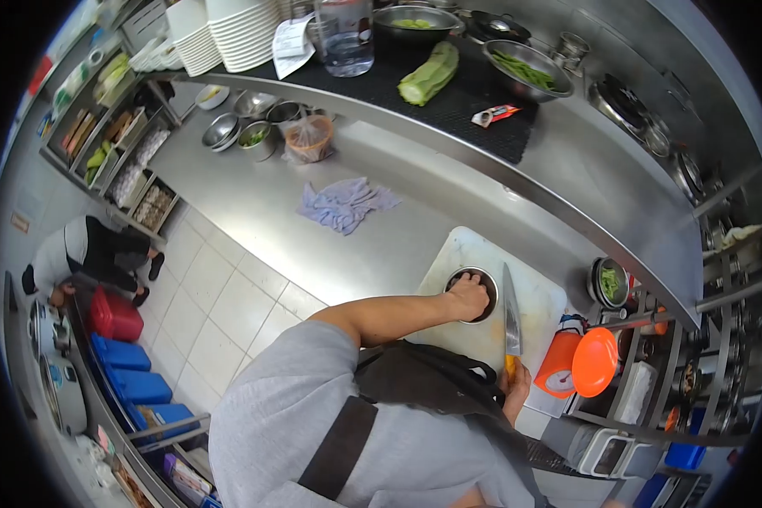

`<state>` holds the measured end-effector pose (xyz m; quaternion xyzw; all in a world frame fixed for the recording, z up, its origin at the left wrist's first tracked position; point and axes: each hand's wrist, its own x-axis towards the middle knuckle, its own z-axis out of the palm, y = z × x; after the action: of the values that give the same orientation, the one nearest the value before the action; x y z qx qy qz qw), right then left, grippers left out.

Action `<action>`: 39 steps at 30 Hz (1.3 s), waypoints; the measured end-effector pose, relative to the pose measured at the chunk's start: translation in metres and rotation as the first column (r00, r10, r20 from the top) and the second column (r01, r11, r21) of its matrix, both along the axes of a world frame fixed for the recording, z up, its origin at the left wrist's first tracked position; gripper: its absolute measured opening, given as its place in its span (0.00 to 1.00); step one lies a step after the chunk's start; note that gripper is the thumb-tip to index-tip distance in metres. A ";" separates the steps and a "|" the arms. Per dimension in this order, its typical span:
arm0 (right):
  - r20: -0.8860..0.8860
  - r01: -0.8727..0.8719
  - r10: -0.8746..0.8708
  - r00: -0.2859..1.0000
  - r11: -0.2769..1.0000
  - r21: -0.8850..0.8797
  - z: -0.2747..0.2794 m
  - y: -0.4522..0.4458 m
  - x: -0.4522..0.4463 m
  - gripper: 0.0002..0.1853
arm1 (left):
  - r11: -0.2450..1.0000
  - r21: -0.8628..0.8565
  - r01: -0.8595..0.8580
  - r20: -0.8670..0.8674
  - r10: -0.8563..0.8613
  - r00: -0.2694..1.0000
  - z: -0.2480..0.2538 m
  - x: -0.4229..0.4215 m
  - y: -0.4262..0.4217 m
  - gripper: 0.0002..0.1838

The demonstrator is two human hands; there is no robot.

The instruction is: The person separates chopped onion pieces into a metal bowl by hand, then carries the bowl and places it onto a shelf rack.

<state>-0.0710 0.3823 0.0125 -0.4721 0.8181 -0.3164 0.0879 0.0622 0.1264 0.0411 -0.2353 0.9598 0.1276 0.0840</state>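
A white cutting board (531,296) lies on the steel counter. On it stands a round metal bowl (490,311), and my left hand (468,296) reaches into its mouth with the fingers bent down; the fingertips and the bowl's contents are hidden. Right of the bowl lies a long knife (512,317), its blade pointing away from me. My right hand (515,390) is at the knife's yellow handle, at the near edge of the board, with its fingers curled by the handle.
A crumpled purple cloth (345,204) lies on the counter (254,212). An orange scale (559,364) stands at the right. Above, a shelf (597,161) holds a peeled vegetable (429,74) and a bowl of green beans (527,69). Another person (85,250) bends at the far left.
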 end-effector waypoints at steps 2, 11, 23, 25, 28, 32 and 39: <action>0.029 -0.005 0.005 1.000 1.000 0.001 -0.002 0.000 -0.002 0.20 | 1.000 0.025 0.007 0.008 -0.007 1.000 -0.005 -0.001 -0.003 0.15; 0.026 -0.022 0.025 0.999 0.993 -0.114 0.028 -0.024 -0.004 0.14 | 0.993 0.108 0.040 -0.197 -0.018 0.980 0.004 0.018 -0.018 0.14; 0.319 -0.202 0.207 0.925 0.978 -0.047 0.059 -0.053 0.029 0.14 | 0.977 0.211 -0.017 -0.262 0.073 0.962 0.059 0.029 -0.045 0.10; 0.332 -0.209 0.210 0.919 0.977 -0.041 0.058 -0.052 0.029 0.14 | 0.983 0.169 -0.077 -0.156 0.104 0.982 0.062 0.025 -0.042 0.12; 0.351 -0.206 0.202 0.914 0.978 -0.026 0.058 -0.051 0.030 0.14 | 0.982 0.187 -0.005 -0.123 0.028 0.992 0.044 0.018 -0.032 0.14; 0.365 -0.207 0.203 0.908 0.978 -0.028 0.059 -0.050 0.030 0.13 | 0.992 0.023 0.126 0.074 -0.128 0.989 0.020 0.009 -0.017 0.16; 0.372 -0.166 0.160 0.915 0.986 -0.014 0.074 -0.054 0.025 0.14 | 0.970 0.224 0.089 -0.283 -0.023 0.959 0.037 0.023 -0.022 0.12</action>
<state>-0.0456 0.3284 0.0866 -0.4694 0.7474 -0.3840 0.2714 0.0848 0.1045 0.0783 -0.1759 0.9466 0.2694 -0.0209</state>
